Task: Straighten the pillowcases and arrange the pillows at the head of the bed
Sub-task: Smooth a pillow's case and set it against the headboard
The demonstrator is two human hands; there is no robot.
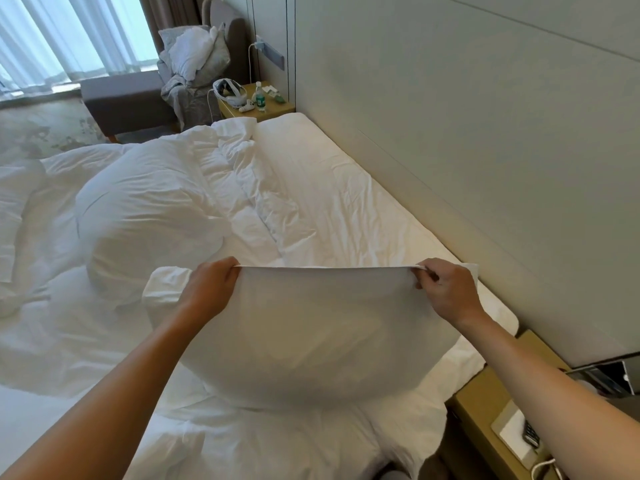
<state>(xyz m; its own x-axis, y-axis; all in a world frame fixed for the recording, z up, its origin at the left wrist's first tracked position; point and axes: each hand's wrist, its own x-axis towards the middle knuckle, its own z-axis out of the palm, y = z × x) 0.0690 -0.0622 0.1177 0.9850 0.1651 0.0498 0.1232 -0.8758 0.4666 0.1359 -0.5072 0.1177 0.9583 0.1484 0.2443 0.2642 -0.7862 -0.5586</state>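
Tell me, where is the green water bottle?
The bottle stands far back on the nightstand beyond the bed's far end, near the wall, right of the white headset.

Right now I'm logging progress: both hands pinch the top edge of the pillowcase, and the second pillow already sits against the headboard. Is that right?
Not quite. In the head view the left hand and right hand do pinch the pillowcase edge, but the second pillow lies out on the rumpled duvet, away from the headboard.

White pillow point(311, 341) upright on bed, pillowcase edge taut
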